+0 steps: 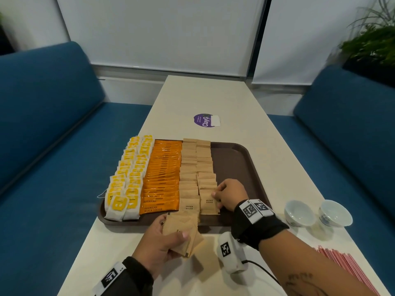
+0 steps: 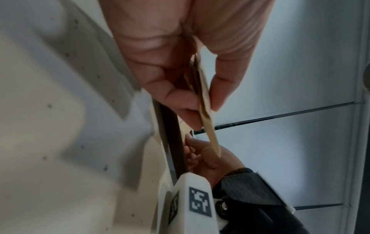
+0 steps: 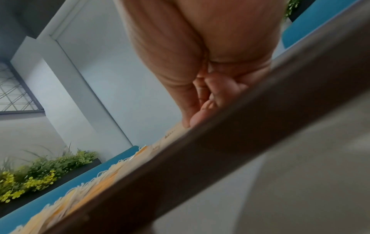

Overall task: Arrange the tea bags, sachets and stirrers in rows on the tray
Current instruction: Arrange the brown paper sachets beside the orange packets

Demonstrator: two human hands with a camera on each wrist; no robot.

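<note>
Here, far left of both hands: yellow tea bags in two rows at the left end of the brown tray, then a row of orange coffee sachets, then two rows of brown sugar sachets running away from the hands. Just before the tray's near rim, above the tabletop: left hand, fingers and thumb curled round a fanned stack of loose sugar sachets. Just right of it and farther forward, inside the tray: right hand, fingertips pinching at the right edge of the nearest sachets in the right-hand sugar row; whether actually gripping one, cannot tell. Right of the right hand, on the tabletop: two small white cups. Nearer, beside the right forearm: red stirrers in a loose bundle off the tray.
</note>
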